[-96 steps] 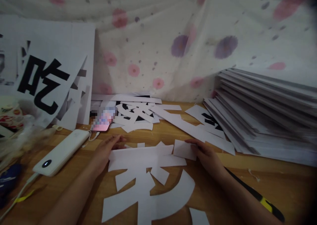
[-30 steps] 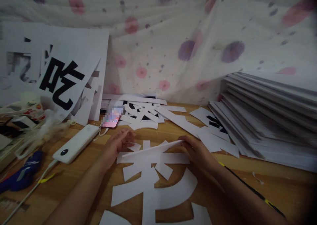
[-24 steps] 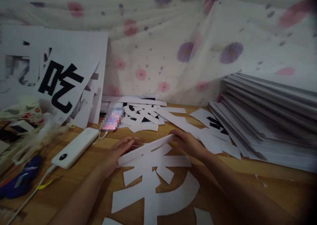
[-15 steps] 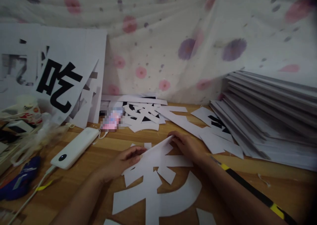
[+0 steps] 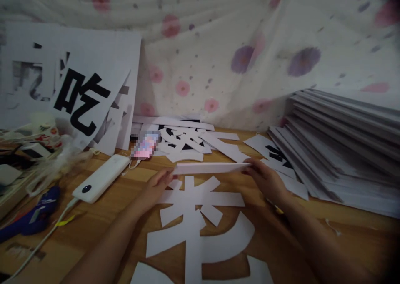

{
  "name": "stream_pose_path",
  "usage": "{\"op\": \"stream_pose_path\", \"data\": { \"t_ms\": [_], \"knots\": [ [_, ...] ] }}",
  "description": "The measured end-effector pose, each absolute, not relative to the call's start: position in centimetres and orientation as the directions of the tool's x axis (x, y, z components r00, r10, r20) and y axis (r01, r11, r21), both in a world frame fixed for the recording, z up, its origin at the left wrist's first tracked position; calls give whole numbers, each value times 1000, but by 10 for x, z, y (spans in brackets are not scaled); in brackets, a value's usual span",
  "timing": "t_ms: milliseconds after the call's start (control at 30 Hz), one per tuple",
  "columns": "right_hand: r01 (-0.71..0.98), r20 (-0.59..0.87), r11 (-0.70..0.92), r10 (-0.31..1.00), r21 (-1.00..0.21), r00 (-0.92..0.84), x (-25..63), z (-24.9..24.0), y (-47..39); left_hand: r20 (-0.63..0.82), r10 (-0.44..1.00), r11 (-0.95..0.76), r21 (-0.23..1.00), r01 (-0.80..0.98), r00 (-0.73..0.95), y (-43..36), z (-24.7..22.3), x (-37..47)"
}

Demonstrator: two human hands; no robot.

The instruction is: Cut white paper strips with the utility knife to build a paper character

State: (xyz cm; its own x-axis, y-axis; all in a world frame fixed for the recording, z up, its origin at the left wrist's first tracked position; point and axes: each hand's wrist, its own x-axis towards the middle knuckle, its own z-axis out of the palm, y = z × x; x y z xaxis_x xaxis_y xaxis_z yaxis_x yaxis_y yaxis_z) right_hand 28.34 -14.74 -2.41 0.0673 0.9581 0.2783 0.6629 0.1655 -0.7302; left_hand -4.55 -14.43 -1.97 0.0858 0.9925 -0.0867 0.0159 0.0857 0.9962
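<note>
A narrow white board strip point(image 5: 209, 168) is held level above the wooden table, edge toward me. My left hand point(image 5: 161, 183) pinches its left end and my right hand point(image 5: 265, 177) grips the right end, so both hands are closed. Below the strip lies a white cut-out character point(image 5: 193, 200) with several arms, flat on the wood. More curved white pieces point(image 5: 150, 273) lie at the bottom of the view. A yellow bit of a cutter point(image 5: 279, 210) peeks out beside my right forearm, which hides most of it.
At the right rises a tall stack of white boards point(image 5: 337, 150). A white power bank point(image 5: 101, 179), a blurred phone point(image 5: 146, 145) and a blue-and-orange tool point(image 5: 37, 213) lie to the left. Cut scraps point(image 5: 187, 144) cover the back; boards with black characters point(image 5: 83, 100) lean behind.
The strip has turned from slanting toward me to lying straight across between my hands. My hands have moved farther apart, showing more of the cut-out character beneath.
</note>
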Motion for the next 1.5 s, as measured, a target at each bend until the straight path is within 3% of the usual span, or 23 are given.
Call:
{"op": "stream_pose_path", "data": {
  "t_ms": [167, 267, 367, 667, 867, 967, 1100, 1333, 1500],
  "knots": [
    [609, 176, 106, 983, -786, 56, 301, -27, -185, -22, 942, -69, 964, 256, 335, -160, -18, -42],
    [578, 125, 80, 991, -812, 39, 301, -25, -201, -6, 798, -389, 759, 523, 603, -168, -17, -37],
    [529, 111, 51, 990, -847, 82, 297, -26, -205, -106, 680, -557, 569, 605, 725, -171, -15, -32],
    [296, 104, 45, 976, -954, 189, 289, -28, -202, -156, 714, -554, 471, 687, 682, -168, -25, -30],
    [263, 95, 29, 966, -964, 240, 290, -41, -200, -124, 769, -535, 413, 737, 627, -162, -28, -37],
    [284, 107, 37, 966, -958, 235, 290, -49, -198, -44, 842, -435, 534, 725, 538, -159, -31, -41],
    [366, 128, 48, 972, -929, 199, 293, -54, -198, 108, 911, -329, 772, 544, 397, -153, -33, -47],
    [575, 149, 85, 987, -814, 64, 289, -48, -210, 145, 984, -116, 961, 250, -100, -128, -28, -68],
    [628, 146, 109, 989, -771, 8, 277, -47, -211, 74, 997, -73, 997, 37, -26, -128, -21, -64]
  ]
}}
